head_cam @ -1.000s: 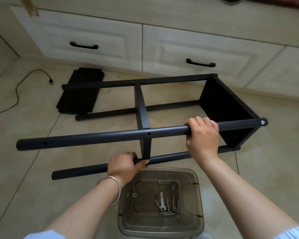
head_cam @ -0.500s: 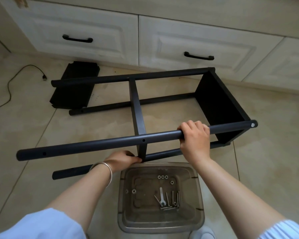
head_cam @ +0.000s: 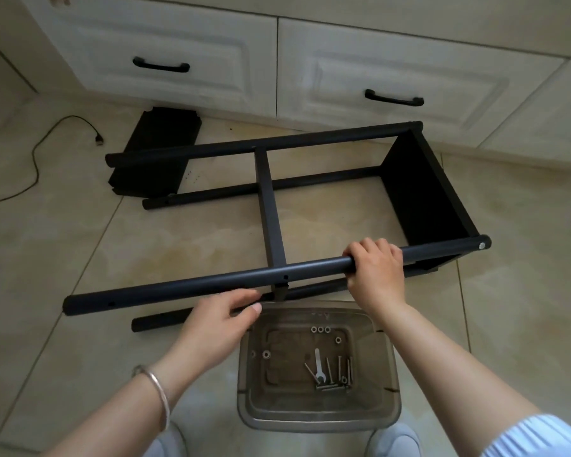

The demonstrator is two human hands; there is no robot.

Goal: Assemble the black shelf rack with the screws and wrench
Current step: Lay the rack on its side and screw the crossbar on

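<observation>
The black shelf rack (head_cam: pixel 271 209) lies on its side on the tiled floor, with four poles, a middle shelf seen edge-on and an end shelf (head_cam: pixel 422 192) at the right. My right hand (head_cam: pixel 374 268) grips the near upper pole (head_cam: pixel 178 288). My left hand (head_cam: pixel 218 319) rests with loosened, fairly straight fingers on the near lower pole (head_cam: pixel 159 321), beside the middle shelf's corner. A small wrench (head_cam: pixel 317 366), several screws (head_cam: pixel 338 371) and washers (head_cam: pixel 320 329) lie on a clear plastic tub (head_cam: pixel 257 400) in front of me.
A loose black shelf panel (head_cam: pixel 155 153) lies on the floor behind the rack's left end. White cabinet drawers (head_cam: pixel 165 37) with black handles run along the back. A black cable (head_cam: pixel 33 159) trails at the left. Bare tiles lie at the right.
My left hand has let its curled grip on the lower pole go and its fingers have straightened. The right hand keeps its grip on the upper pole. The view has shifted slightly.
</observation>
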